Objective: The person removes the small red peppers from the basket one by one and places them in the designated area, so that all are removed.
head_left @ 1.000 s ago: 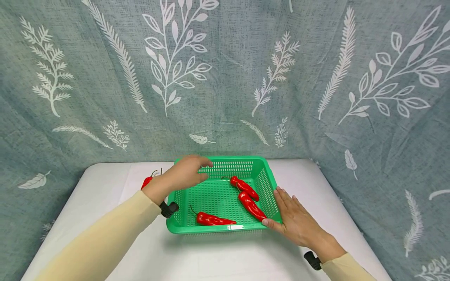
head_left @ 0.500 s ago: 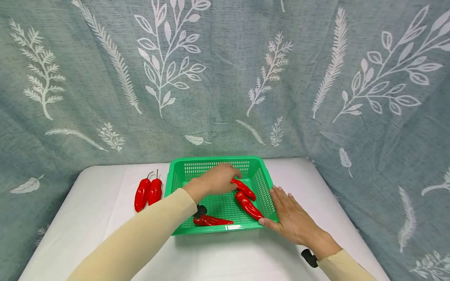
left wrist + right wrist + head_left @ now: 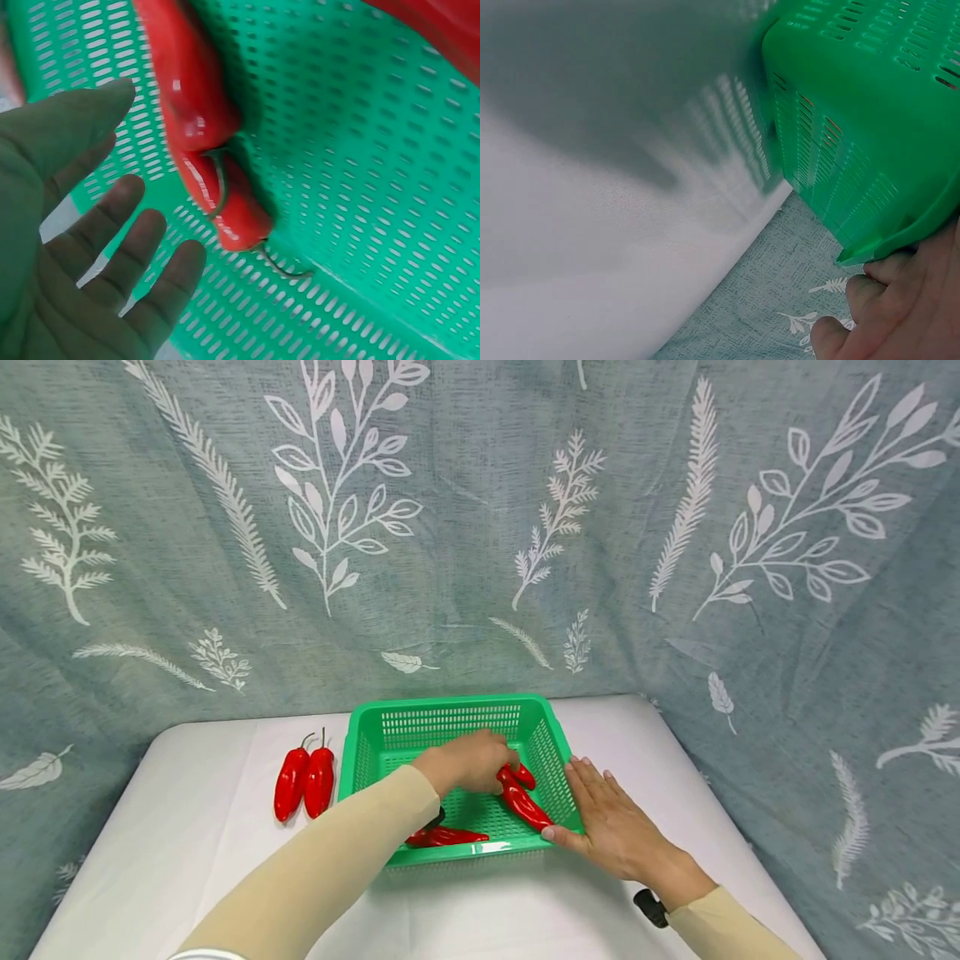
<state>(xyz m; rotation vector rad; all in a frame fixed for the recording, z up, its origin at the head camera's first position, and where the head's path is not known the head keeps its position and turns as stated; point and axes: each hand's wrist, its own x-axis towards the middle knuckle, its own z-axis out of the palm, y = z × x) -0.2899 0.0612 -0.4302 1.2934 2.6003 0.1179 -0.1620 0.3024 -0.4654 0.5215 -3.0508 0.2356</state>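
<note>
My left hand [image 3: 472, 762] is inside a green perforated plastic basket [image 3: 450, 701], above two red peppers at its right side. The nearer pepper [image 3: 527, 807] overlaps the farther pepper [image 3: 527, 777], which the hand partly covers. In the left wrist view, the fingers [image 3: 142, 244] are spread beside this pair, with a gap between them and the peppers. A third red pepper [image 3: 453, 837] lies along the basket's front wall, partly behind my left wrist. My right hand [image 3: 618, 828] rests at the basket's front right corner, fingers extended along the right rim and thumb on the front rim.
Two more red peppers, the left one [image 3: 291, 783] and the right one [image 3: 319, 781], lie side by side left of the basket. A white cloth [image 3: 202, 827] covers the table. Behind it hangs a grey-green curtain [image 3: 465, 552] with white leaf prints.
My left hand has moved right from the basket's left rim, down to the pair of peppers at the right side. The right hand stays at the basket corner. The head view has shifted slightly.
</note>
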